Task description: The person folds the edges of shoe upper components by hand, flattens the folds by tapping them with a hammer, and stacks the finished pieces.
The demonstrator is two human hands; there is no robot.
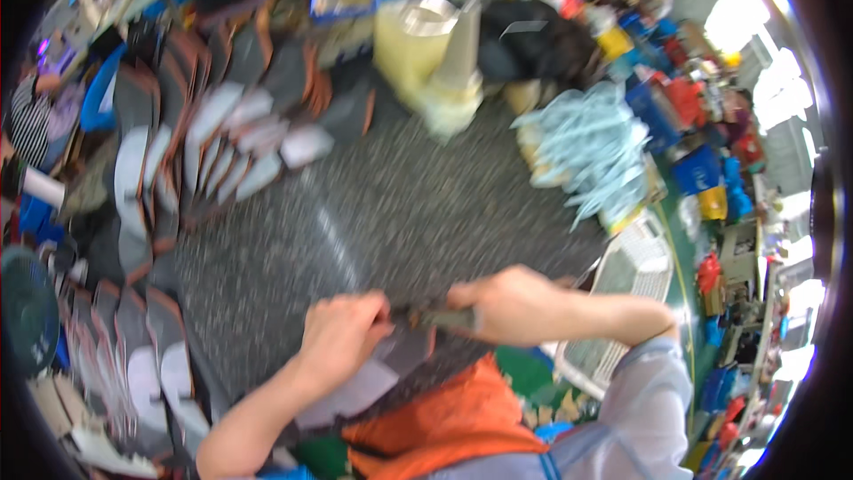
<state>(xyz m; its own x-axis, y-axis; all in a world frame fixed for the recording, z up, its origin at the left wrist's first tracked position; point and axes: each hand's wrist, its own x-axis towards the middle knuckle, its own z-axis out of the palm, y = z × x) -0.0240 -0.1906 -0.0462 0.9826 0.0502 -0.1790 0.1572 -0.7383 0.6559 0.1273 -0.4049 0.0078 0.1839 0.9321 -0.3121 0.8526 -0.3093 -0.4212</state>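
Note:
Close to the near edge of the dark speckled worktop (pixel 418 204), my left hand (pixel 342 333) is closed, its fingers pinching the edge of a flat grey cut piece (pixel 404 354). The piece has an orange-brown edge, and its pale part (pixel 351 391) hangs below the hand. My right hand (pixel 511 302) is wrapped round a short greyish-green handled tool (pixel 449 318). The tool's tip points left toward my left fingers; blur hides its kind. Only a small gap separates the two hands.
Fanned grey pieces with orange-brown edges (pixel 191 89) lie at the far left, and more (pixel 147 364) at the near left. Pale blue strips (pixel 591 142) are heaped at the right, above a white plastic basket (pixel 653 253). A yellowish container (pixel 404 44) stands at the back.

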